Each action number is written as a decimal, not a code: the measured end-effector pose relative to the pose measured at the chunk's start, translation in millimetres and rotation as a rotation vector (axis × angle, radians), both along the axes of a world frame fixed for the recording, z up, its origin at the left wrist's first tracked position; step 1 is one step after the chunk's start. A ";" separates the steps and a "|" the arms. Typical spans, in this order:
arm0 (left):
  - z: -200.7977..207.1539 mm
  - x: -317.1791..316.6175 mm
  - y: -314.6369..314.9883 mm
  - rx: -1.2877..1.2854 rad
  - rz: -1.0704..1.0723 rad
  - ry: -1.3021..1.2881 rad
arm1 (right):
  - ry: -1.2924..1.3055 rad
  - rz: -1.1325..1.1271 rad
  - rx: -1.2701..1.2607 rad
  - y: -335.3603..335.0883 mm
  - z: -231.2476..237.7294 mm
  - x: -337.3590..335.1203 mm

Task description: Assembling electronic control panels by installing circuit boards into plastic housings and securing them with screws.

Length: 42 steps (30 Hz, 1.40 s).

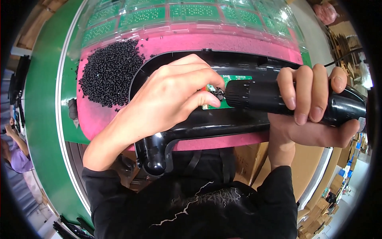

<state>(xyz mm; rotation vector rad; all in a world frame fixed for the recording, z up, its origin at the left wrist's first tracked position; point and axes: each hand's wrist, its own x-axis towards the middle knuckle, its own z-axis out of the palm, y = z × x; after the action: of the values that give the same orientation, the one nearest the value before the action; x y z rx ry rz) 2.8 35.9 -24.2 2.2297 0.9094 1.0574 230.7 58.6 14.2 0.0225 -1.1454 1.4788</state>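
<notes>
My right hand (308,99) is wrapped round a black electric screwdriver (260,95), held level with its nose pointing left. At that nose, the thumb and forefinger of my left hand (167,91) pinch several small black screws (217,93). The driver's bit is hidden among the screws and fingers. Under both hands lies a long black plastic housing (199,126), hollow side up, with a rounded arm sticking out toward me at its left end. A green circuit board (217,106) sits inside it, partly covered by the screwdriver and my left fingers.
A heap of small black screws (109,73) lies left of the housing on a pink mat (91,123). Clear plastic trays with green circuit boards (191,14) stand at the far side. A black cord (344,57) runs off right. Another person (18,153) is at far left.
</notes>
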 end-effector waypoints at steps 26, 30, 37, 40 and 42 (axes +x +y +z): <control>-4.1 -8.0 -2.0 -0.026 0.255 -0.020 | -0.184 -0.159 0.127 8.7 -16.4 -10.3; -10.1 -9.1 -4.4 -0.050 0.251 -0.035 | -0.196 -0.150 0.139 7.8 -19.3 -13.8; -12.5 -9.1 -2.8 -0.045 0.237 0.057 | -0.298 -0.149 0.169 5.1 -9.1 -26.2; -16.1 -10.5 -5.1 -0.064 0.236 0.065 | -0.437 -0.131 0.013 6.0 -0.2 -36.5; -18.6 -11.7 -6.6 -0.077 0.237 0.066 | -0.554 -0.136 0.118 12.3 3.6 -42.7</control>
<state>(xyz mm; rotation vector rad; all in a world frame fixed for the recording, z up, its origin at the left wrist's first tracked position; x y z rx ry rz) -8.9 29.3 -42.8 2.1425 1.2465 1.0368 188.0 70.9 17.8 -0.3979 -1.6417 1.3278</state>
